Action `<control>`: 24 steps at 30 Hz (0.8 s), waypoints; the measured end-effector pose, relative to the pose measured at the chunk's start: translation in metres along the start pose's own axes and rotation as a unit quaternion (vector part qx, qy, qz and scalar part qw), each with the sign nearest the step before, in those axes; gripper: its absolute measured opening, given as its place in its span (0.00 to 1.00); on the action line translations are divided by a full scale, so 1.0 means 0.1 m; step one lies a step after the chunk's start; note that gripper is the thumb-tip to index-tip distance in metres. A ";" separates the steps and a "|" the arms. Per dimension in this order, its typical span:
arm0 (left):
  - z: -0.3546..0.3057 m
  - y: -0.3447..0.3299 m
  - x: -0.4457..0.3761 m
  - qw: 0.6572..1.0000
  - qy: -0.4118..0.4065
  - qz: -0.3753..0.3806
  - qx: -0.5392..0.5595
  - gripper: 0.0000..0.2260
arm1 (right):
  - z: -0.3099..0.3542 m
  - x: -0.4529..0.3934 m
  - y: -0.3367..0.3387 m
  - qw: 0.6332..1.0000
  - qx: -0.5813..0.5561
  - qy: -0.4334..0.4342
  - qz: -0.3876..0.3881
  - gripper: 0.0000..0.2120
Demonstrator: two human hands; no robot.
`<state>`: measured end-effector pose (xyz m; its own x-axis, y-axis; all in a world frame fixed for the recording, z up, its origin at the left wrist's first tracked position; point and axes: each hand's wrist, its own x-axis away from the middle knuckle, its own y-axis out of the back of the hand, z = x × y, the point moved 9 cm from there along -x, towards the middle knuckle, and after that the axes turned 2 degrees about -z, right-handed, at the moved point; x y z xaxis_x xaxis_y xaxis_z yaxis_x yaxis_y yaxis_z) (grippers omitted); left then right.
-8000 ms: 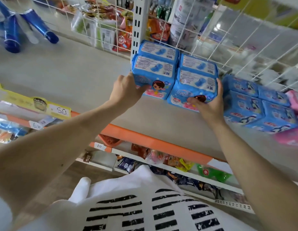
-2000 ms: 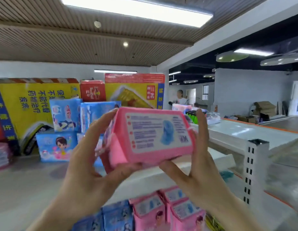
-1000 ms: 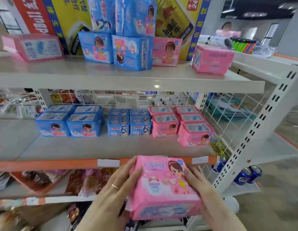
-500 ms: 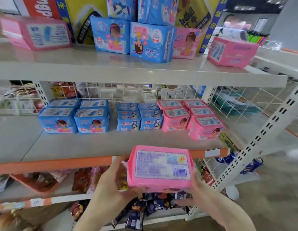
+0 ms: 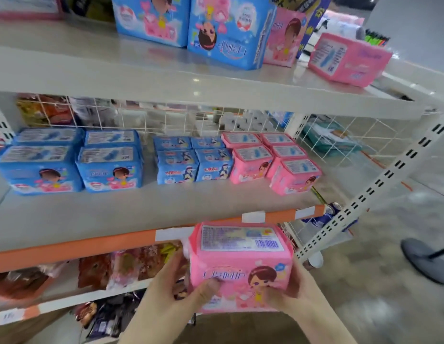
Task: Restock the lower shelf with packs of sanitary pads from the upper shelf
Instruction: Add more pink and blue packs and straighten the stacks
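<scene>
Nearest the camera, a soft, puffy pink pack [image 5: 240, 266] in glossy plastic wrap sits between both hands, held in front of and below the orange-edged lower shelf [image 5: 92, 214]. Its top face carries a pale printed label with a barcode; its front shows a cartoon girl. The left hand [image 5: 171, 294] clasps the pack's left side, thumb curled onto the front face. The right hand [image 5: 296, 288] cups the right side, fingers wrapped behind it and thumb at the lower front.

On the lower shelf, a smooth grey board, pillow-shaped packs stand in rows: large blue packs [image 5: 74, 160] at the left, smaller blue packs [image 5: 193, 158] in the middle, and pink packs [image 5: 270, 158] at the right, the nearest pink one turned slightly askew. A white wire grid [image 5: 166, 120] backs this shelf.

Above, the glossy upper shelf [image 5: 166, 80] holds upright blue packs [image 5: 191, 26], one upright pink pack [image 5: 283, 40] beside them, and a pink pack lying tilted [image 5: 350, 59] near the right end. A white slotted upright [image 5: 379, 182] slants down the right side.
</scene>
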<state>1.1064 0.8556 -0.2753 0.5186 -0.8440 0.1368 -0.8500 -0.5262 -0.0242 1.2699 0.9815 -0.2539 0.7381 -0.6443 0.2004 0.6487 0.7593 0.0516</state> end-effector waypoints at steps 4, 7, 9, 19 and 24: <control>0.07 -0.12 0.00 0.999 0.015 0.024 0.021 0.27 | -0.09 0.10 0.08 0.997 -0.043 -0.016 -0.058 0.50; 0.07 -0.24 0.00 1.000 0.013 0.019 0.011 0.29 | -0.13 0.11 0.25 0.998 -0.023 -0.014 -0.062 0.51; 0.02 -0.31 -0.05 1.000 0.005 0.017 -0.013 0.31 | -0.15 0.04 0.40 0.998 -0.004 -0.019 -0.064 0.53; -0.27 -0.96 -0.16 0.992 -0.043 -0.071 -0.092 0.27 | 0.06 -0.15 1.22 0.994 0.101 0.038 0.008 0.37; -0.17 -1.34 -0.17 0.990 -0.040 -0.097 -0.095 0.36 | 0.04 -0.24 1.63 0.988 0.137 0.054 0.043 0.36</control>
<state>1.2100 0.9422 -0.2577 0.6729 -0.7386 0.0416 -0.7319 -0.6564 0.1831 1.3574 1.1207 -0.2459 0.8129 -0.5717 0.1112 0.5194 0.7979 0.3058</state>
